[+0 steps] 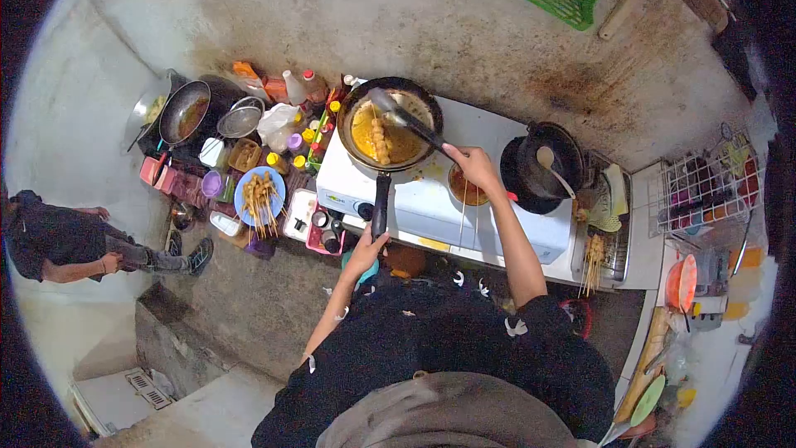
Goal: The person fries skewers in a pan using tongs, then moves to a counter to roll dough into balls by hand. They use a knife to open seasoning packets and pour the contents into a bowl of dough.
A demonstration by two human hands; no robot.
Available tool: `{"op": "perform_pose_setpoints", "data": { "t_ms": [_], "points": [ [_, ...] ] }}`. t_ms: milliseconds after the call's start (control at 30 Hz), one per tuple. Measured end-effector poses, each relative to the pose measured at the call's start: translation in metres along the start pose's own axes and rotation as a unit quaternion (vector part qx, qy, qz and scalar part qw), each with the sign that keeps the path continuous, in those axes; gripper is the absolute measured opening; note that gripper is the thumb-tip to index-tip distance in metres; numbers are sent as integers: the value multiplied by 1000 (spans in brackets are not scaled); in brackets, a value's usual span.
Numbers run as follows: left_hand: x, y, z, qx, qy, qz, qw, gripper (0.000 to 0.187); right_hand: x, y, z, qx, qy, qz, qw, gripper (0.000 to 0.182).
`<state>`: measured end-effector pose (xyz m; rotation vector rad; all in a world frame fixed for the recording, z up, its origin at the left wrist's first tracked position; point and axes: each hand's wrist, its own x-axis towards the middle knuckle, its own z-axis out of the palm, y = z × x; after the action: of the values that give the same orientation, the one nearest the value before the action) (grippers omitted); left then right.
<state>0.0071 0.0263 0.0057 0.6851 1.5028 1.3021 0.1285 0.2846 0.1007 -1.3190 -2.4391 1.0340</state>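
On the white stove [348, 178] sits a frying pan [431, 104] with a yellowish layer and oil in it. A skewer of round balls [380, 141] lies in the pan, pointing toward its handle. My left hand [365, 252] is closed round the end of the black pan handle. My right hand [474, 168] grips the black handle of a spatula [419, 127], whose greyish blade is over the far part of the pan, a little blurred. Just under my right wrist, a bowl of reddish-brown sauce [458, 178] with thin sticks in it is partly hidden.
A black wok [518, 174] with a ladle [546, 158] stands at the stove's right. Skewers lie on a blue plate [240, 199] at left, among bottles and tubs. More skewers [594, 261] rest on a rack at right. Another person [58, 236] stands at far left.
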Motion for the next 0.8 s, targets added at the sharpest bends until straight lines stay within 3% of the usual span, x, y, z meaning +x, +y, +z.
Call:
{"op": "perform_pose_setpoints", "data": {
  "t_ms": [67, 200, 267, 800],
  "points": [
    [-1, -1, 0, -4, -2, -5, 1000, 41, -3, -11, -7, 7, -24, 69, 997, 61],
    [2, -5, -1, 1, -6, 8, 1000, 43, 2, 1, 2, -52, -6, 34, 998, 64],
    [2, -8, -1, -2, -2, 4, 1000, 44, 8, 10, 9, -25, 0, 34, 999, 53],
    [3, -12, -2, 15, -5, 17, 1000, 37, -33, -19, -15, -79, 101, 8, 992, 56]
  ]
}}
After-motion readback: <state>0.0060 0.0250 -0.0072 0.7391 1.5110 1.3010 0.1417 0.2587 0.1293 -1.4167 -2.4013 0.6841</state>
